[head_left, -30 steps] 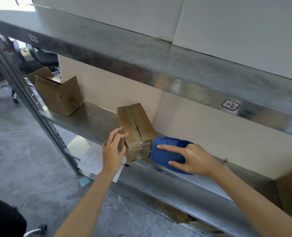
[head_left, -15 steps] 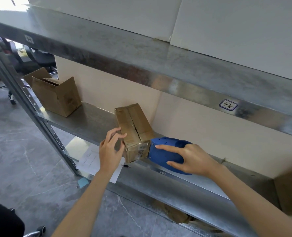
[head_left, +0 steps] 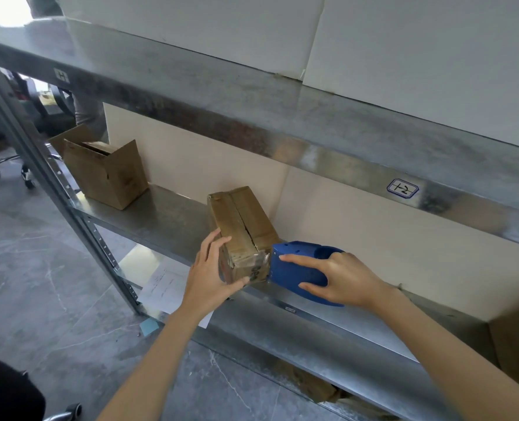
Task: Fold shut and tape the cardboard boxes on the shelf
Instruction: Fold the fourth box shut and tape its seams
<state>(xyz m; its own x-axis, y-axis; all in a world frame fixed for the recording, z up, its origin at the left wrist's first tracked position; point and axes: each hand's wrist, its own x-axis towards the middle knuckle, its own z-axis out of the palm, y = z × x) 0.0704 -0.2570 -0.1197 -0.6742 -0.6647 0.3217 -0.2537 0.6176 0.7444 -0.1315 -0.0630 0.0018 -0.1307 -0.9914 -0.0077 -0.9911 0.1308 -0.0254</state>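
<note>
The left hand [head_left: 209, 276] has its grip around the near end of the small cardboard box [head_left: 243, 223]. The thumb lies across the front and the fingers reach up the left side. The right hand [head_left: 344, 281] has its grip on a blue tape tool [head_left: 294, 268], with one finger straight along its side. The front of the tool touches the right near corner of the box.

The box lies on the metal shelf [head_left: 167, 214], close to the pale back wall. Its two top flaps are folded down, with a dark crack between them. Its near end looks shiny and crinkled.

Far to the left on the same shelf stands an open cardboard box [head_left: 106, 177], its flaps up. The brown edge of one more box [head_left: 516, 344] shows at the far right.

The top shelf [head_left: 252, 117] hangs over it all, grey and scuffed. It has a little label [head_left: 402, 188] on its front edge. Below lies a grey stone floor [head_left: 39, 284] with a white sheet of paper [head_left: 167, 284] on it.
</note>
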